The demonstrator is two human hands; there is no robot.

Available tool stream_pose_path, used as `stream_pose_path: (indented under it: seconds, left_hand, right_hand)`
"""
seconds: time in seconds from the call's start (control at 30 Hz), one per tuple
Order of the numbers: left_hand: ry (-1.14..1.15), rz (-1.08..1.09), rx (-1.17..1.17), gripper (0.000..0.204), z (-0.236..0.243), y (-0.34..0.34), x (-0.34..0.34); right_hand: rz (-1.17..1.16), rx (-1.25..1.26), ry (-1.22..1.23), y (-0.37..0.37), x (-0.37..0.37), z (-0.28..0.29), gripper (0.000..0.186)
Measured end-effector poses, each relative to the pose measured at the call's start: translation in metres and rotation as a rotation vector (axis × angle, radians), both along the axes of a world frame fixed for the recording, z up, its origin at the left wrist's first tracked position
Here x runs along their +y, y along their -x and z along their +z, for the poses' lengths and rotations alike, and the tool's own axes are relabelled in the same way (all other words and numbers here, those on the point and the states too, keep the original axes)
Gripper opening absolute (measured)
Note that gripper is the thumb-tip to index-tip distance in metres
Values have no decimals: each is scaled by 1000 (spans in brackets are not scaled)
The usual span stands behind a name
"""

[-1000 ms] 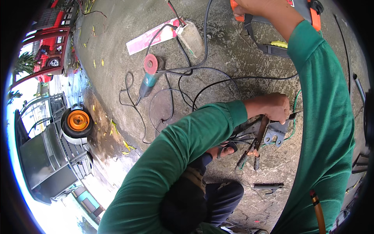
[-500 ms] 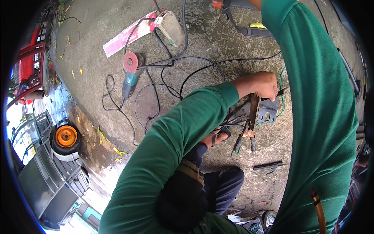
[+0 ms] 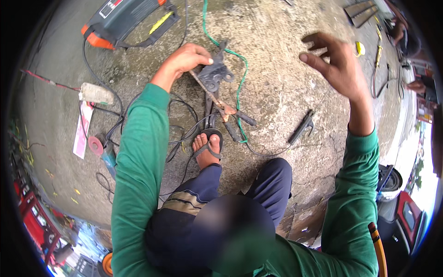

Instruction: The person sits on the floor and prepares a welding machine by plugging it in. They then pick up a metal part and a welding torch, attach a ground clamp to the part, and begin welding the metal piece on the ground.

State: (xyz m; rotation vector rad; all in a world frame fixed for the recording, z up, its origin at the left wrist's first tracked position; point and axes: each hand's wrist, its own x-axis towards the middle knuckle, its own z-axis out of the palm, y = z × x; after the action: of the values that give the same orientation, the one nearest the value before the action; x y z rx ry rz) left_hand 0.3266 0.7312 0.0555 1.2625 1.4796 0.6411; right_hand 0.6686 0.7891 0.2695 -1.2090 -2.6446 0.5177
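My left hand (image 3: 187,60) is closed at the upper left edge of a dark metal bracket (image 3: 213,75), its thumb resting on the plate. The bracket has holes and rounded lugs and joins a long dark metal part running toward my sandaled foot (image 3: 206,147). A rusty welding ground clamp (image 3: 226,110) lies across it, dark handles pointing to the lower right. Away to the right, my right hand (image 3: 339,69) hangs above the concrete, fingers bent and apart, with nothing in it. Below it lies a black electrode holder (image 3: 302,127) on a cable.
A grey and orange welding machine (image 3: 127,18) stands at the far left. An angle grinder (image 3: 105,154) lies near a pale block (image 3: 96,93) and a pink-white carton (image 3: 83,131). Black cables and a green cord (image 3: 243,69) cross the concrete. Other people are at the right edge.
The view has swung to the right. My right hand, reaching out at the top edge before, is now in view on the right with spread fingers. My left hand stays at the bracket.
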Motion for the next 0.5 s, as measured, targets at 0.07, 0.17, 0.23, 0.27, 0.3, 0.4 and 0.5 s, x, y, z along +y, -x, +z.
stream_pose_path:
  seconds: [0.07,0.17,0.23,0.27,0.3,0.4,0.5]
  left_hand:
    - [74,-31,-72,24,0,-2,5]
    - [108,-79,-69,22,-6,-3,16]
    - [148,-35,-93,22,0,-7,12]
    - [161,-5,-106,23,1,1,10]
    - [117,-48,-132,24,0,-17,15]
    - [146,-38,-120,25,-10,-12,14]
    - [105,-20,-35,26,-3,-2,4]
  right_hand:
    - [-190,-111,217,-83,-43,-21,22]
    - [-663,-166,689,-191,-114,-111,25]
    - [-775,-249,758,-237,-156,-196,35]
    - [-819,-247,747,-243,-171,-239,40]
    - [-952,-180,583,-276,-198,-284,44]
    - [-1183,-6,409,-261,-214,-339,55]
    - [-1253,99,326,-237,-204,-359,58]
